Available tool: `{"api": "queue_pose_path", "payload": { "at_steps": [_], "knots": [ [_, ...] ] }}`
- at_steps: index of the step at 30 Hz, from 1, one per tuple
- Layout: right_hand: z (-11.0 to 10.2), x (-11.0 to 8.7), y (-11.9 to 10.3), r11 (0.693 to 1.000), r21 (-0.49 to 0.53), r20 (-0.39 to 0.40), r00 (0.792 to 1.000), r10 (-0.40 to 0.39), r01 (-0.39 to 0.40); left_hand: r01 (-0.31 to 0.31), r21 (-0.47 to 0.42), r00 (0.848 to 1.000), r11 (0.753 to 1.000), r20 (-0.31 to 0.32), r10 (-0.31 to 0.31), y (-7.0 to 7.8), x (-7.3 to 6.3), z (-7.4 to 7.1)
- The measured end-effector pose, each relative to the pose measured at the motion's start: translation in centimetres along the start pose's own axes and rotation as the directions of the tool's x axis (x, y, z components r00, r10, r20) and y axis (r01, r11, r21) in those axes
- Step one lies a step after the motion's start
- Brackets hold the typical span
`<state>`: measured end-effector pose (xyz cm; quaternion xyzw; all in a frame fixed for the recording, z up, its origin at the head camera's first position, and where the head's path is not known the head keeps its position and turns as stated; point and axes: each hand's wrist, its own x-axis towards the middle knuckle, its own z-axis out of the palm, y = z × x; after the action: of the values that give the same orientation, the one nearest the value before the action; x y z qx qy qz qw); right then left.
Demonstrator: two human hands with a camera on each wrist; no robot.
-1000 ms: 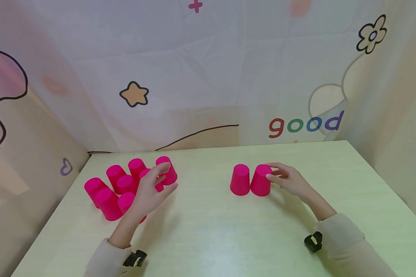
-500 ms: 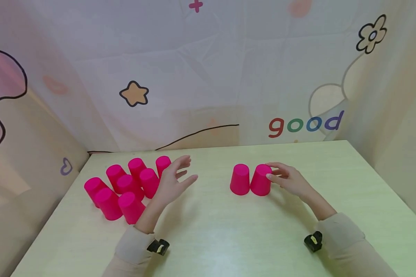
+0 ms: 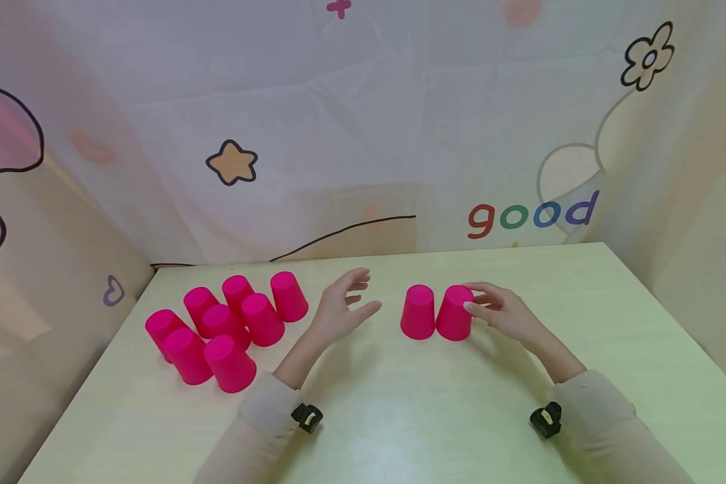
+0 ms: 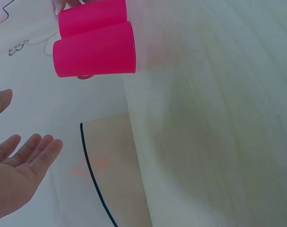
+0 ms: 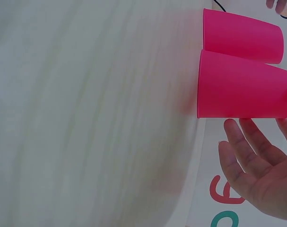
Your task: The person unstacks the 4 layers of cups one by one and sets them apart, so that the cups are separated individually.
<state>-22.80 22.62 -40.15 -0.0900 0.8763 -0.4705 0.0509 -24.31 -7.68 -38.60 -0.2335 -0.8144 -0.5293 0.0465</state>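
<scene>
Two pink cups stand upside down side by side on the table. My right hand (image 3: 501, 312) is at the right-hand cup (image 3: 454, 314), its thumb on the front and forefinger at the upper far side, pinching it near the top. In the right wrist view the other fingers (image 5: 249, 149) spread beside that cup's wall. To its left, close against it, stands the other cup (image 3: 418, 313). My left hand (image 3: 341, 310) hovers above the table left of this pair, fingers apart and holding nothing. In the left wrist view its palm (image 4: 13, 189) faces the pair with a gap between.
Several more upside-down pink cups, among them a front one (image 3: 230, 364) and a back one (image 3: 288, 297), stand in a loose group on the table's left. A printed cloth (image 3: 363, 134) hangs behind the pale tabletop (image 3: 399, 410). Black wrist cameras (image 3: 307, 417) sit at both cuffs.
My left hand has moved right, from over the cup group toward the pair, bringing the cups behind it into view. My right hand and the pair have stayed in place.
</scene>
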Motion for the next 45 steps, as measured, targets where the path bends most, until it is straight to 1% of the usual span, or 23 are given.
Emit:
{"api": "queue_pose_path", "payload": {
  "at_steps": [6,10,16,18,22,24,27,31,33,36,40,45],
  "knots": [
    [-0.1,-0.1,-0.3,1.0,0.009,0.006,1.0,-0.003,0.003,-0.01,0.036,0.999,0.999,0.041,0.008,0.0,0.9,1.5],
    [-0.1,-0.1,-0.3,1.0,0.014,0.006,1.0,-0.006,0.006,0.005,0.053,0.998,0.999,0.067,-0.009,-0.1,1.4,2.2],
    [0.0,-0.1,-0.5,1.0,0.009,0.001,1.0,-0.005,0.005,0.042,0.04,0.995,0.998,0.09,-0.045,-0.5,2.0,3.2],
    [0.0,-0.1,-0.6,1.0,0.007,0.002,1.0,-0.005,0.005,0.065,0.045,0.992,0.997,0.101,-0.07,-0.6,2.2,3.4],
    [0.0,0.0,-0.6,1.0,0.006,0.003,1.0,-0.005,0.005,0.118,0.049,0.984,0.992,0.133,-0.123,-0.8,2.5,4.0],
    [-0.1,0.0,-0.6,1.0,0.006,0.001,1.0,-0.003,0.003,0.13,0.057,0.979,0.99,0.151,-0.137,-0.9,2.8,4.3],
    [-0.1,0.0,-0.5,1.0,0.005,-0.003,1.0,0.001,-0.001,0.127,0.071,0.974,0.989,0.18,-0.138,-1.0,3.2,4.8],
    [-0.1,0.0,-0.4,1.0,0.002,-0.002,1.0,-0.001,0.001,0.13,0.097,0.968,0.987,0.204,-0.147,-1.2,3.6,5.4],
    [-0.1,0.0,-0.4,1.0,0.001,0.0,1.0,-0.004,0.004,0.138,0.102,0.964,0.985,0.214,-0.157,-1.4,3.8,5.7],
    [-0.1,-0.1,-0.5,1.0,0.001,-0.002,1.0,-0.004,0.004,0.136,0.101,0.96,0.985,0.231,-0.157,-1.6,4.0,6.0],
    [-0.1,-0.1,-0.5,1.0,0.002,-0.004,1.0,-0.004,0.004,0.116,0.096,0.96,0.989,0.244,-0.137,-1.6,4.1,6.4],
    [-0.1,0.0,-0.2,1.0,0.006,0.0,1.0,0.002,-0.002,0.112,0.108,0.961,0.988,0.24,-0.136,-1.4,4.0,6.5]
  ]
}}
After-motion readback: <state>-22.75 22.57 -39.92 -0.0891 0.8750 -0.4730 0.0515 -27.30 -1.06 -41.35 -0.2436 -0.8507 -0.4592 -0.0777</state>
